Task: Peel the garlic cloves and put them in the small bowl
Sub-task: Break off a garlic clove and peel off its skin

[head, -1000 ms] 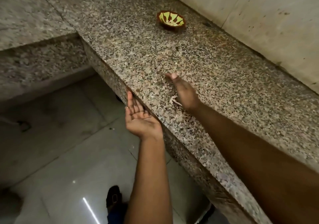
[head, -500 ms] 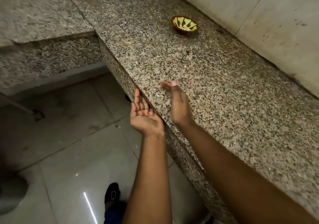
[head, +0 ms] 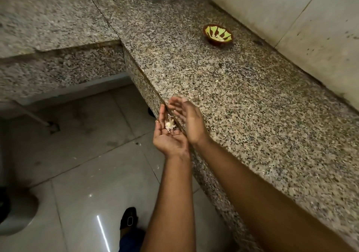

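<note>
A single wide-angle head view looks steeply down and forward from standing height. The granite counter (head: 223,88) runs from lower right to upper centre of the frame, the tiled floor (head: 81,154) filling the lower left.

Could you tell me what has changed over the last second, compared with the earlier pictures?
The right hand swept the garlic peel scraps off the counter edge into the open left hand, which stayed cupped below the edge and now carries them. The small bowl stayed put near the wall.
</note>
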